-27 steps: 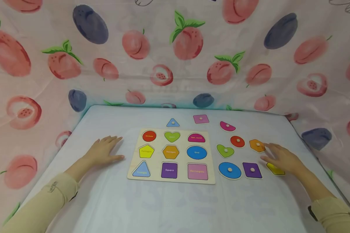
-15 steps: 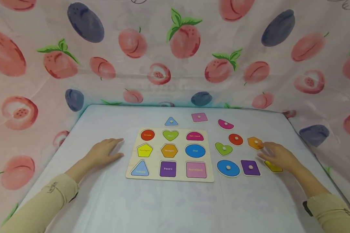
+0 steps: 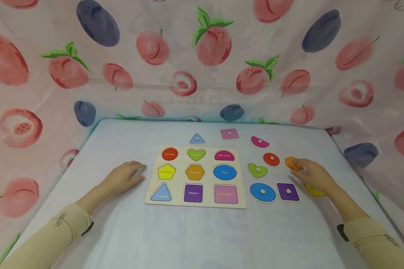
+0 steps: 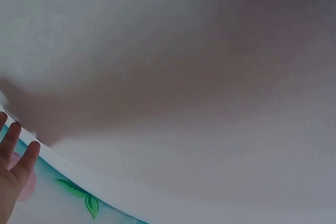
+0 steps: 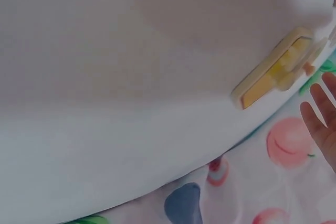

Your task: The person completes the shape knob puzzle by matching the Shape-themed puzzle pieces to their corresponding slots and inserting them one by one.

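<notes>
My right hand (image 3: 314, 175) reaches over the orange hexagon piece (image 3: 289, 162), fingertips at its middle and thumb by its near edge. The fingers cover its knob. Under the wrist lies a partly hidden yellow pentagon piece (image 3: 314, 191). In the right wrist view, straight, spread fingers (image 5: 314, 121) show at the right edge. My left hand (image 3: 122, 178) rests on the white table, fingers extended, left of the wooden shape board (image 3: 155, 164). At the lower left of the left wrist view, its fingers (image 4: 26, 163) are spread and hold nothing.
Right of the board lie a green heart (image 3: 257, 170), red circle (image 3: 271, 159), blue oval (image 3: 262, 192) and purple square (image 3: 288, 192). Behind it are a blue triangle (image 3: 197, 139), pink rectangle (image 3: 229, 134) and magenta half round (image 3: 260, 142). A fruit-print cloth (image 3: 208, 89) hangs behind.
My right hand has moved leftward, its fingers coming over the orange hexagon piece and its knob. The left hand stays nearly still. The head view has shifted slightly.
</notes>
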Demonstrator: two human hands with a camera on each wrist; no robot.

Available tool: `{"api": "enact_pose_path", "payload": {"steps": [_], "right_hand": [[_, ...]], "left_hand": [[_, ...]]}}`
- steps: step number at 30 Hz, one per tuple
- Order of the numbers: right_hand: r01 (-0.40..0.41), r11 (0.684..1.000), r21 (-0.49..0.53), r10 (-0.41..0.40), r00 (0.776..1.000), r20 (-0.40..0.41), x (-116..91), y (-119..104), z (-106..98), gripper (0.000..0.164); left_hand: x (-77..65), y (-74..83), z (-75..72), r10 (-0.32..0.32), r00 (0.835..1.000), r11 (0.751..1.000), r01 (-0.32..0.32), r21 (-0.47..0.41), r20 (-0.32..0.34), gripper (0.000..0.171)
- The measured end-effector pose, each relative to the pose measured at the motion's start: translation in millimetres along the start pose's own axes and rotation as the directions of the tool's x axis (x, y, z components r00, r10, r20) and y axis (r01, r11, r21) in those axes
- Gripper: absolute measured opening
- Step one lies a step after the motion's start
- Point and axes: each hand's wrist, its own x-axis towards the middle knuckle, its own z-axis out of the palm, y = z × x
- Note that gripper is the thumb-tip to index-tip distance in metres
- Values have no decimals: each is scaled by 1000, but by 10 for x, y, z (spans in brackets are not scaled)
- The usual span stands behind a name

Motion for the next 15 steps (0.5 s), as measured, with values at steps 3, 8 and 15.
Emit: {"api": "enact_pose_path", "payload": {"steps": [3, 8, 15], "right_hand": [[-7, 999, 41, 7, 1000, 5, 41, -75, 12, 57], [24, 998, 58, -24, 1000, -2, 108, -175, 13, 50], [151, 988, 26, -150, 988, -39, 213, -285, -32, 47]], "left_hand": [[1, 51, -8, -14, 1000, 999, 15, -38, 20, 43], [4, 124, -1, -32, 996, 993, 41, -115, 80, 55], [-7, 192, 34, 4, 981, 988, 26, -150, 194, 82]]}}
